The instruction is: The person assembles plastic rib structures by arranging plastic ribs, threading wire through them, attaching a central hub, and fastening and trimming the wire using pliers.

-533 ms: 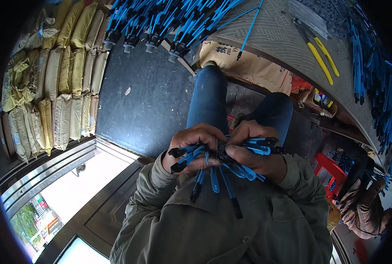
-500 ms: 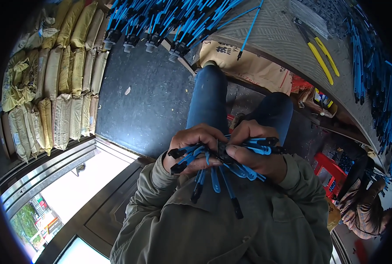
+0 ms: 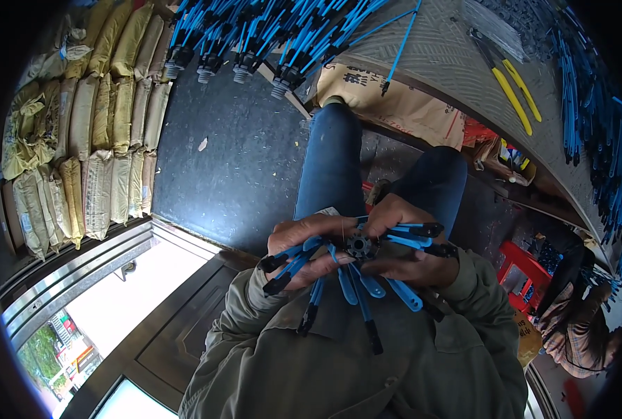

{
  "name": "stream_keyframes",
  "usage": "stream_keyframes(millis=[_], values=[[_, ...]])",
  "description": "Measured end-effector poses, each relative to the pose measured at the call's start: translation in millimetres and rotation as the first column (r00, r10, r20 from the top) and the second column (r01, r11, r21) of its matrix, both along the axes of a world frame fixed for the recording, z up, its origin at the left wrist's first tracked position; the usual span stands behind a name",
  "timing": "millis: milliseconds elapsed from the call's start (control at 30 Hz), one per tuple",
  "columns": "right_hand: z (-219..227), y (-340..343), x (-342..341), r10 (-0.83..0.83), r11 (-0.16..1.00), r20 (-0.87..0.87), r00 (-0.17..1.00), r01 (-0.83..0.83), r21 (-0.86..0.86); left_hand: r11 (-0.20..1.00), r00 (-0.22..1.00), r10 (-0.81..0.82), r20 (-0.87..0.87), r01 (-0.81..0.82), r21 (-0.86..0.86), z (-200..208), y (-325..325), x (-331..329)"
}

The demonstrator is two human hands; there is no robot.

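A round black slotted hub (image 3: 360, 245) with a hole in its middle faces up in front of my chest. Around it blue plastic arms (image 3: 371, 286) fan out, some ending in black tips and some in rounded holed ends. My left hand (image 3: 298, 232) is closed round the hub's left side and the arms there. My right hand (image 3: 393, 214) grips the right side, its fingers curled about the rim and more arms poking out past them. The fingers partly hide where the arms join the hub.
Bundled blue-and-black ribbed assemblies (image 3: 283, 52) stand at the back, over the edge of a grey table (image 3: 436, 52). Yellow-handled pliers (image 3: 511, 94) lie on it, near more blue pieces (image 3: 604, 146). Stacked sacks (image 3: 101, 115) line the left. Another person's sleeve (image 3: 576, 342) shows right, beside a red stool (image 3: 520, 276).
The right thumb has come off the hub's face and shifted down, so the face now shows. Arms below the hub have swung and spread apart.
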State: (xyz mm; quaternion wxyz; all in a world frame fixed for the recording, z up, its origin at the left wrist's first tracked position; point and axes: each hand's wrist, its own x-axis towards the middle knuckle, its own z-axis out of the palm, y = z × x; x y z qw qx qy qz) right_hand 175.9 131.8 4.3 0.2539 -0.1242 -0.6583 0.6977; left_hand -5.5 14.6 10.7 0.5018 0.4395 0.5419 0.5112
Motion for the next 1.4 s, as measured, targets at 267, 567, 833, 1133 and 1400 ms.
stream_keyframes(millis=[267,567,833,1133,1400], values=[[-3.6,-18.2,2.1,-0.221,0.957,-0.005,0.975,0.218,0.19,0.988,0.987,-0.108,-0.119,0.12,0.098,-0.2,1.4,-2.8],[4.5,-18.2,6.0,-0.213,0.962,0.057,0.975,0.199,0.188,0.94,0.98,-0.167,-0.105,0.19,0.285,-7.6,4.5,-1.2],[-3.8,-16.6,9.8,-0.187,0.953,-0.03,0.982,0.188,0.235,0.979,0.968,-0.179,0.175,0.156,0.133,-9.0,-8.4,7.8],[2.9,-7.6,2.0,-0.025,0.952,-0.178,0.984,0.078,0.297,0.792,0.376,-0.373,0.848,0.606,0.08,-9.6,42.1,-35.6],[0.7,-10.2,-0.9,-0.031,0.96,-0.19,0.981,0.082,0.268,0.354,0.195,-0.784,0.589,0.92,0.167,-43.4,95.4,-38.6]])
